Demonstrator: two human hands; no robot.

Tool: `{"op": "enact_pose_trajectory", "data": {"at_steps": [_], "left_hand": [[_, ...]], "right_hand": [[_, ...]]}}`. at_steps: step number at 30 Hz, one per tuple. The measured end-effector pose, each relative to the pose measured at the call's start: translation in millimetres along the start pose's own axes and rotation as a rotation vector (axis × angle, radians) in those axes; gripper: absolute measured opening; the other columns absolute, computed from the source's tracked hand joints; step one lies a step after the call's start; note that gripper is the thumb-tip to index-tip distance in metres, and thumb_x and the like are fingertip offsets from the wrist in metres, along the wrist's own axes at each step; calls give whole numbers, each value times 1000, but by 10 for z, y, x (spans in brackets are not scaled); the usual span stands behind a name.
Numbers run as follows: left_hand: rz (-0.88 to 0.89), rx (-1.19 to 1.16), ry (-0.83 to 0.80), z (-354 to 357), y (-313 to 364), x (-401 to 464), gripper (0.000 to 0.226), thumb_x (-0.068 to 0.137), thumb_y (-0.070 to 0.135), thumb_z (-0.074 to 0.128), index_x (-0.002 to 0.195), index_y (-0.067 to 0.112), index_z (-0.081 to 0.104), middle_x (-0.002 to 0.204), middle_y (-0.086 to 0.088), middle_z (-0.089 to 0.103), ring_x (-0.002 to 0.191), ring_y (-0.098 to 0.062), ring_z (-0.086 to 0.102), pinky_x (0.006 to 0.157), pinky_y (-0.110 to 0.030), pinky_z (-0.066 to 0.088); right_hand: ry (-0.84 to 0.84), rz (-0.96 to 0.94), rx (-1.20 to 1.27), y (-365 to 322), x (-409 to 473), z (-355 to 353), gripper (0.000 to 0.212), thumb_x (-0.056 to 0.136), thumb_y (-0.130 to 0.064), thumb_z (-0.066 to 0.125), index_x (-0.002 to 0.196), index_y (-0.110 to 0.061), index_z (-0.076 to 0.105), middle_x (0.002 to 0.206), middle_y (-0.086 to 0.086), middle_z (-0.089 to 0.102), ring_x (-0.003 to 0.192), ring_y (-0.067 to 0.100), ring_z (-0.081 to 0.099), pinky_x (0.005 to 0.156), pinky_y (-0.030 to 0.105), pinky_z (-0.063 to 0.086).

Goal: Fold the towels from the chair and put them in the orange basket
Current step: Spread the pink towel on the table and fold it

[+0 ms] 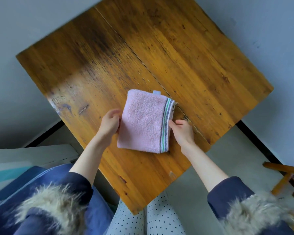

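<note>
Folded pink towel [143, 122] flat on the wooden table [193, 56], near its front corner, lying between the two hands. Left hand [109, 123] against the towel's left edge, fingers curled at that edge, tips hidden beneath the cloth, apparently gripping it. Right hand [182, 129] at the right, striped edge, thumb laid on top of the stripes, fingers tucked under, pinching the layers. Towel a neat rectangle of fuzzy terry, with grey, white and green stripes down its right side and a small pale tag [156, 92] at the far edge
</note>
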State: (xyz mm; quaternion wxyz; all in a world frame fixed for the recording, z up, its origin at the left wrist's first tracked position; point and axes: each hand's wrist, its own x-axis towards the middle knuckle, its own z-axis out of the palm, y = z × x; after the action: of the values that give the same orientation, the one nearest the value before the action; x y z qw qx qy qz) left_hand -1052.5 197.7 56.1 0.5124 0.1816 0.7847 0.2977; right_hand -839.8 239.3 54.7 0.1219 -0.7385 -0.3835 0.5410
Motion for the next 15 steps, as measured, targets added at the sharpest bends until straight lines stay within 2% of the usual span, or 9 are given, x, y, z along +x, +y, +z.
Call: {"op": "enact_pose_trajectory", "data": {"at_steps": [1,2,3,4,6,9,12,15], "left_hand": [[-50,-2,-69,-11,42,-13,37,93,9,30,115,19,59,90,-1,57,81,-18,50,83,-36,49],[-84,5,-118,-12,75,-33,37,93,9,30,106,21,62,85,-1,54,78,-17,48,79,-34,47],[-109,9,-151,-15,96,-43,38,93,9,29,98,23,64,82,-2,52,77,-17,46,78,-33,46],[-133,4,-176,-20,109,-47,38,92,9,29,91,23,64,83,-3,49,77,-19,44,78,-33,46],[-191,-3,-235,-42,129,-59,30,94,14,31,89,16,61,87,-7,44,80,-21,40,78,-35,46],[-258,-21,-330,-89,150,-86,23,97,27,34,96,15,54,94,-7,50,84,-23,47,83,-39,48],[-328,-76,-416,-136,72,-121,34,97,44,38,122,24,49,112,-5,54,103,-24,55,92,-47,47],[-306,-93,-449,-125,-67,-179,47,92,47,48,135,31,38,129,0,46,117,-25,50,93,-49,47]], "right_hand": [[-26,44,16,-41,20,-1,20,91,-30,58,97,-12,58,91,0,56,80,14,52,66,25,39],[-44,62,6,-61,43,6,21,90,-30,59,80,-12,55,81,0,55,71,13,51,58,25,37],[-61,81,-9,-84,53,12,26,89,-30,60,72,-11,53,76,1,56,66,13,51,52,25,33],[-75,94,-18,-98,80,17,24,88,-29,62,75,-9,57,78,2,60,66,13,52,51,24,33],[-111,128,2,-162,87,7,25,86,-27,65,98,-5,65,93,3,64,70,10,55,52,21,34],[-178,166,0,-241,113,-22,36,86,-24,65,114,-3,60,105,4,62,77,11,52,53,20,32],[-242,159,-16,-253,112,-48,28,87,-20,64,111,-6,59,101,1,59,72,8,51,53,22,34],[-224,-5,-159,-213,122,-82,18,87,-21,62,101,-8,61,105,5,66,81,14,60,68,29,49]]}}
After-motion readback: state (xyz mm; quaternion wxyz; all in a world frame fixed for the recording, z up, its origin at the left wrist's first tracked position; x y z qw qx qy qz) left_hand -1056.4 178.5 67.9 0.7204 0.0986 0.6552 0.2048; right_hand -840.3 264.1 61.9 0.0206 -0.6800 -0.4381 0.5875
